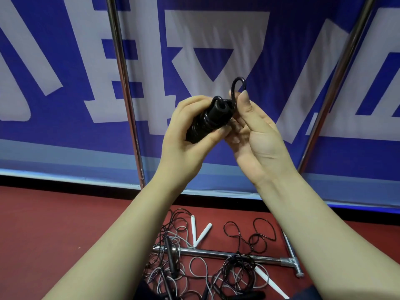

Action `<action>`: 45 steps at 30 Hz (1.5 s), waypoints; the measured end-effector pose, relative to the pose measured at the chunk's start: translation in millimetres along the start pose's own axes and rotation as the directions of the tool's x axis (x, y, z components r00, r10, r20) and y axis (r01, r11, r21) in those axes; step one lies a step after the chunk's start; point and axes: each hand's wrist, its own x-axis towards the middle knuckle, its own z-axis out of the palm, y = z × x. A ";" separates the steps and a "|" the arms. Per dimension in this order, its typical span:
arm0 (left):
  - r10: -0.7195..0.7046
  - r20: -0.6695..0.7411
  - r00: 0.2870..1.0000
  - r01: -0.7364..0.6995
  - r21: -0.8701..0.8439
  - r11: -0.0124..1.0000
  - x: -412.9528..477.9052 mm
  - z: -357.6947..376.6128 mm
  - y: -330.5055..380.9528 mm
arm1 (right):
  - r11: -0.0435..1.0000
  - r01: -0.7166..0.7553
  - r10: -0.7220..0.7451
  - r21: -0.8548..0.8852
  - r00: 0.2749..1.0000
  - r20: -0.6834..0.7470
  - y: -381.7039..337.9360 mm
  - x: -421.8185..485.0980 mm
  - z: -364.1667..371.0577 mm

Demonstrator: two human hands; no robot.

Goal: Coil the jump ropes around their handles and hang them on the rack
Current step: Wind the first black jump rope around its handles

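A black jump rope point(207, 120) is held up in the middle of the view, in front of a blue banner point(71, 131) with large white lettering. Its cord is wound in tight turns around the black handles. The bundle is gripped by the left hand point(184, 137), whose fingers and thumb are curled round it. A short free loop point(238, 83) of the cord stands up above the far end of the bundle. It is pinched between the thumb and fingers of the right hand point(259, 139), just right of the bundle, with the palm turned toward the camera.

Two metal uprights of the rack point(123, 83) are seen behind the hands, one to the left and one to the right. On the red floor point(65, 224) below, the base bar point(227, 254) of the rack is seen, and a tangle of loose ropes point(249, 234) is spread over and around it. A pair of white handles point(202, 234) is laid in a V whose tip touches the bar. Another white handle point(270, 280) lies nearer on the right, and a black handle point(170, 256) lies across the bar's left end.
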 end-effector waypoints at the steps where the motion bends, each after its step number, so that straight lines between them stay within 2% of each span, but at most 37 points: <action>1: -0.052 -0.015 0.999 0.052 -0.037 0.998 0.8 0.0 1.9 | 0.999 -0.003 0.003 0.044 1.000 0.002 -0.4 0.7 0.0; 4: -0.246 -0.053 0.968 0.232 -0.188 0.954 2.8 -1.3 6.2 | 0.989 -0.034 0.036 0.145 0.999 -0.008 -1.8 2.5 -1.5; 6: -0.303 -0.037 0.952 0.286 -0.241 0.928 3.2 -3.9 5.4 | 0.994 -0.034 0.037 0.104 0.999 -0.031 -3.2 2.7 -3.0; 9: -0.296 0.037 0.954 0.296 -0.261 0.919 3.3 -7.0 4.8 | 0.998 0.012 -0.014 -0.059 0.999 -0.042 -6.8 5.1 -9.3; 13: -0.287 0.101 0.953 0.304 -0.260 0.916 4.3 -11.5 3.4 | 0.949 0.087 -0.076 -0.303 0.996 0.046 -15.0 8.6 -20.6; 15: -0.290 0.100 0.952 0.306 -0.251 0.918 5.0 -15.9 2.2 | 0.909 0.129 -0.095 -0.397 0.990 0.104 -16.8 8.2 -23.0; 19: -0.209 0.163 0.964 0.244 -0.238 0.940 7.9 -22.9 1.8 | 0.810 0.247 -0.167 -0.532 0.967 0.195 -18.5 5.7 -18.3; 24: -0.289 0.203 0.936 0.340 -0.303 0.890 10.3 -28.9 1.5 | 0.675 0.328 -0.204 -0.661 0.944 0.260 -18.9 3.4 -9.7; 29: -0.340 0.200 0.919 0.389 -0.306 0.869 10.2 -29.9 0.0 | 0.615 0.365 -0.254 -0.699 0.931 0.262 -12.6 5.4 -9.4; 33: -0.372 0.247 0.895 0.434 -0.281 0.856 8.9 -30.7 -2.8 | 0.629 0.342 -0.254 -0.699 0.939 0.230 -7.6 5.7 -10.8; 38: -0.341 0.242 0.909 0.407 -0.331 0.851 10.6 -31.3 -4.4 | 0.659 0.363 -0.279 -0.659 0.931 0.234 -5.9 6.7 -7.7; 45: -0.338 0.239 0.910 0.397 -0.271 0.877 10.1 -25.8 1.3 | 0.589 0.410 -0.326 -0.696 0.909 0.260 -6.4 7.6 -9.7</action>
